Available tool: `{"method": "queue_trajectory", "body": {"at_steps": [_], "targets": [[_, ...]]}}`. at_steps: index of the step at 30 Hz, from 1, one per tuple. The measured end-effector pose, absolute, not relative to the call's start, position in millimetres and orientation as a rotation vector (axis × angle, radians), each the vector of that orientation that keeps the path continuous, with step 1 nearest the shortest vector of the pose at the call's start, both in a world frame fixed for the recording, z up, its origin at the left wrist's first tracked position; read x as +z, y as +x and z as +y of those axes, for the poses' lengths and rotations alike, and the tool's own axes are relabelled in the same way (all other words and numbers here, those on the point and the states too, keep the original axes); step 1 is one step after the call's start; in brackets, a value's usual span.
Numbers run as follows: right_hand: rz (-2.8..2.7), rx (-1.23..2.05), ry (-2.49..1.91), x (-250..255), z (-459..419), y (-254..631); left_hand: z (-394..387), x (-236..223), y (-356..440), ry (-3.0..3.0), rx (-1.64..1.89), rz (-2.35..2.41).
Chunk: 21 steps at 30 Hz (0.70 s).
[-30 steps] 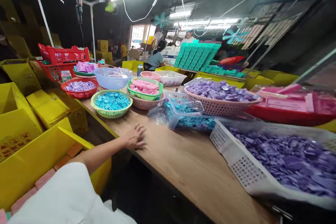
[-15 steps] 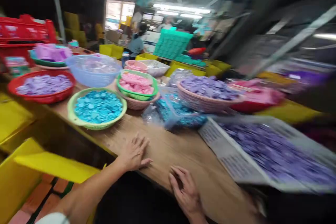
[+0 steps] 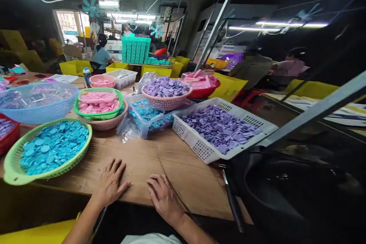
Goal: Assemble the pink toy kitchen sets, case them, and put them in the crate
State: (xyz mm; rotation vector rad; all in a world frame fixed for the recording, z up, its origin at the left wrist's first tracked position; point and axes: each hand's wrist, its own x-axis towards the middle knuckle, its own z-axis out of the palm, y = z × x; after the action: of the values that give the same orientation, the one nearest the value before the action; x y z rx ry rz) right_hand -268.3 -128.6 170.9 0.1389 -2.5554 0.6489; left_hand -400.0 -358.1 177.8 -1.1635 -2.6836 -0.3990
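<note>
My left hand [image 3: 112,183] lies flat on the wooden table [image 3: 137,160] near its front edge, fingers spread and holding nothing. To its right, my right hand [image 3: 165,197] rests on the same board with its fingers loosely bent; nothing shows in it. A light green basket [image 3: 11,166] of blue round pieces [image 3: 55,145] stands left of my left hand. Beyond my right hand is a white perforated crate [image 3: 206,150] heaped with purple pieces [image 3: 221,126]. A clear bin [image 3: 143,131] of blue pieces sits ahead of both hands.
A black-handled tool [image 3: 233,202] lies at the table's right edge, by a dark bag-like shape [image 3: 286,187]. A slanting metal pole [image 3: 320,108] crosses the right side. Baskets of pink pieces [image 3: 98,106] and a blue basket [image 3: 40,110] stand farther back. Several people sit beyond.
The view has swung to the right. My right hand has come into view and now rests on the table beside my left, which stays flat on the board.
</note>
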Motion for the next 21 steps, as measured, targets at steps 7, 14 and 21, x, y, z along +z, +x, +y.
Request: {"method": "queue_trajectory", "body": {"at_steps": [7,14,21], "targets": [[-2.602,0.865,0.251,192.9,-116.9,-280.9,-369.0,173.8,-414.8,-1.171,-0.356,-2.557],[-2.373,1.021,0.303,195.7,-74.7,-311.3,-366.2,198.0,-396.1,-1.153,-0.279,-2.707],[-2.386,1.078,0.405,141.9,-44.0,-325.4,-351.6,207.9,-373.6,-1.129,-0.491,-2.914]]}}
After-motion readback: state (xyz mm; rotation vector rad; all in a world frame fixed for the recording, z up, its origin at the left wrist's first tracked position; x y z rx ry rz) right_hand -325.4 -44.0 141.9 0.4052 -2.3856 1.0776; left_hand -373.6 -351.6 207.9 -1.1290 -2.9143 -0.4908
